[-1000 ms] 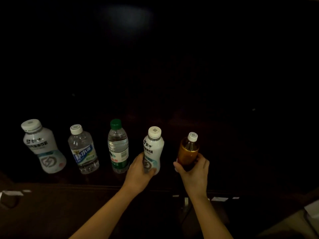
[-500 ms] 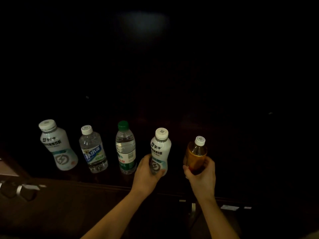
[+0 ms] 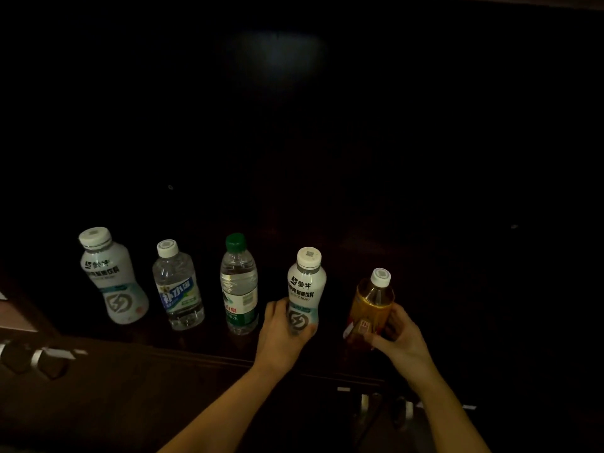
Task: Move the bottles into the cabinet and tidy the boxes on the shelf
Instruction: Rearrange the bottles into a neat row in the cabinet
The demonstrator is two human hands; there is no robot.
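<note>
Five bottles line the front edge of a dark counter (image 3: 441, 315). I cannot tell in the gloom whether it is the cabinet. My left grip (image 3: 281, 335) wraps the white-capped white plastic drink bottle (image 3: 306, 286), and my right grip (image 3: 400, 338) clasps the amber tea bottle (image 3: 372, 299) at the row's right end. A green-capped clear water bottle (image 3: 238, 286), a blue-labelled clear bottle (image 3: 178, 286) and a second white drink bottle (image 3: 111, 282) stand untouched. No boxes are in view, so I judge the tidying is not yet done.

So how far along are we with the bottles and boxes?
Three bottles stand free in a row on the dark surface: far-left white bottle, blue-label bottle, green-capped bottle. In hand: the left hand grips a second white bottle, the right hand an amber bottle, both at the row's end. Left: the boxes; none are in view.
</note>
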